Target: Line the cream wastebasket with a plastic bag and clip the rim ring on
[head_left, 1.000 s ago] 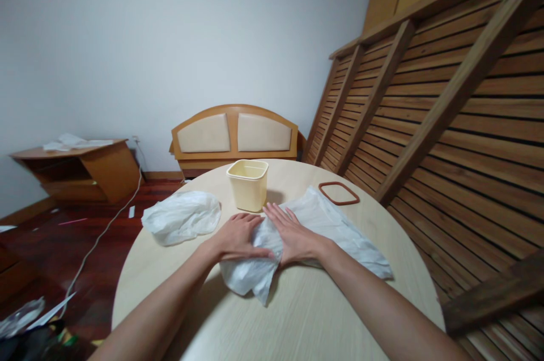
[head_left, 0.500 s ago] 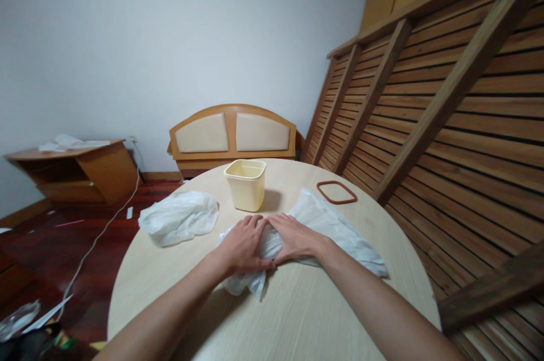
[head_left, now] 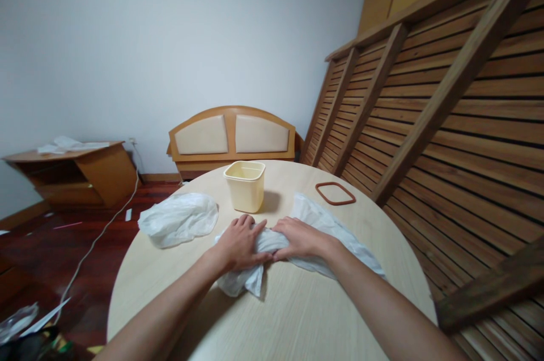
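- Parted slightly at the index fingertips since half a second ago, with left hand (head_left: 242, 245) and right hand (head_left: 301, 238) on the white bag (head_left: 272, 242), just in front of the cream bin (head_left: 246, 194).
- With left fingers half spread, curled over the bag, grasping it.
- With right fingers closer together, bent, grasping it too.
- At both thumb tips, meeting or nearly so.

You are working in dim light coming from 9 o'clock; the bin (head_left: 246, 193) is throwing a shadow toward 3 o'clock; your left forearm (head_left: 170, 294) is shading the table (head_left: 323, 315); edge distortion is stretching the slatted panel (head_left: 480, 143); clutter (head_left: 32, 331) at 8 o'clock is looking dark, blurred.
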`<state>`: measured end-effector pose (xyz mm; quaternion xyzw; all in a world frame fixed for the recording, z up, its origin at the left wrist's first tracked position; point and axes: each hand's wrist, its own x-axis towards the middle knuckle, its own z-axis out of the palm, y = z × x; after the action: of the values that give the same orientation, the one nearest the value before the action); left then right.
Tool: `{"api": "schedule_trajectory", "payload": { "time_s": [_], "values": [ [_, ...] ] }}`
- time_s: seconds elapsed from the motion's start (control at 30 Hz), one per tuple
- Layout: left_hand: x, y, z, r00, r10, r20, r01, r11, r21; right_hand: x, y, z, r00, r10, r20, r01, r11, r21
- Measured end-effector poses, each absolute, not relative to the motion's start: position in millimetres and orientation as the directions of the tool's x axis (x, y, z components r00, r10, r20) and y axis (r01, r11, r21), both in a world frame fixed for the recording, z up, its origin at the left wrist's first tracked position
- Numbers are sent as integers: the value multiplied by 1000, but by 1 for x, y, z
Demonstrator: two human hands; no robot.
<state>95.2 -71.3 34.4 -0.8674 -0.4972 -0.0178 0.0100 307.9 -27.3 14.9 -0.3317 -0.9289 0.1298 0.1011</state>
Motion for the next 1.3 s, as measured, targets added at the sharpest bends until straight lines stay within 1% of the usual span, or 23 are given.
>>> {"api": "schedule_trajectory", "payload": {
  "time_s": [0.1, 0.17, 0.3, 0.4, 0.47, 0.53, 0.63, 0.73, 0.83, 0.9, 0.97, 1.03, 1.13, 1.2, 1.3],
  "values": [
    [101, -70, 33, 544, 836, 72, 837, -547, 21, 307, -28, 13, -742, 654, 147, 575, 734, -362],
    [107, -69, 33, 570, 819, 62, 819, -573, 43, 305, -30, 14, -742, 652, 155, 565, 733, -379],
    [115, -63, 32, 552, 834, 20, 832, -552, 54, 307, -35, 20, -739, 664, 114, 584, 716, -382],
    [113, -59, 29, 562, 827, 10, 827, -562, 16, 315, -38, 28, -674, 738, 35, 674, 633, -381],
    [108, -57, 27, 580, 815, -1, 815, -580, 1, 323, -38, 32, -608, 792, -60, 759, 557, -336],
    [103, -56, 28, 579, 815, -8, 815, -579, -7, 330, -36, 35, -563, 815, -135, 815, 520, -257],
    [97, -55, 30, 563, 826, -17, 826, -563, -22, 340, -32, 36, -532, 831, -164, 846, 517, -127],
    [92, -56, 32, 540, 841, -34, 840, -541, -43, 349, -27, 36, -489, 859, -153, 872, 486, -56],
    [90, -58, 33, 501, 865, -35, 862, -502, -65, 355, -24, 39, -475, 874, -103, 880, 474, -38],
    [93, -60, 34, 484, 875, -3, 873, -483, -60, 357, -24, 42, -480, 875, -67, 878, 478, -36],
    [101, -60, 33, 484, 874, 44, 875, -484, -18, 356, -25, 45, -486, 873, -47, 874, 484, -42],
    [111, -58, 31, 509, 856, 84, 856, -514, 56, 354, -26, 47, -498, 867, -31, 867, 496, -51],
    [125, -53, 25, 557, 825, 98, 812, -565, 146, 353, -28, 48, -522, 853, -1, 850, 521, -79],
    [128, -48, 19, 561, 824, 83, 811, -567, 147, 355, -27, 47, -531, 847, 19, 841, 529, -110],
    [125, -43, 15, 558, 829, 41, 823, -559, 104, 365, -22, 45, -522, 852, 31, 843, 521, -137]
  ]
}}
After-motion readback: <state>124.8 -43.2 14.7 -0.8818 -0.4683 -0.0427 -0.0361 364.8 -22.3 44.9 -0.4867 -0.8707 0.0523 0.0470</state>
